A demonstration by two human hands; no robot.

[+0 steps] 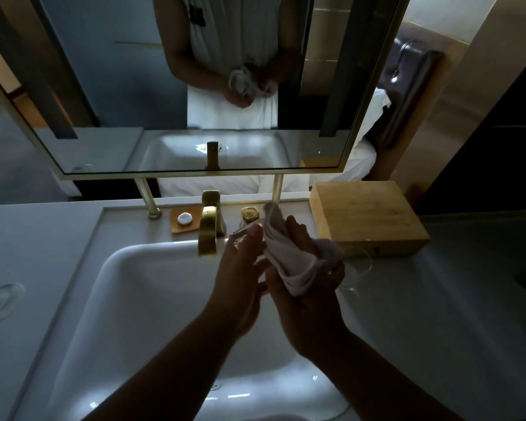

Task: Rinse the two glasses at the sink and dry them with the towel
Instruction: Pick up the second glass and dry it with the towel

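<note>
Over the white sink [128, 299], my right hand [310, 299] grips a bunched white towel [286, 262]. My left hand [240, 278] is right beside it, fingers fairly straight and touching the towel's left side. A clear glass [359, 265] shows just right of my right hand, against the towel. The dim light hides whether my fingers hold this glass or it stands on the counter. The other clear glass [0, 302] rests on the counter at the far left, away from both hands.
A gold faucet [208, 229] stands behind the basin, with a soap dish [184, 220] to its left and a small gold-capped bottle [249, 214] to its right. A wooden box [365, 214] sits at the back right. A framed mirror [195, 86] hangs above.
</note>
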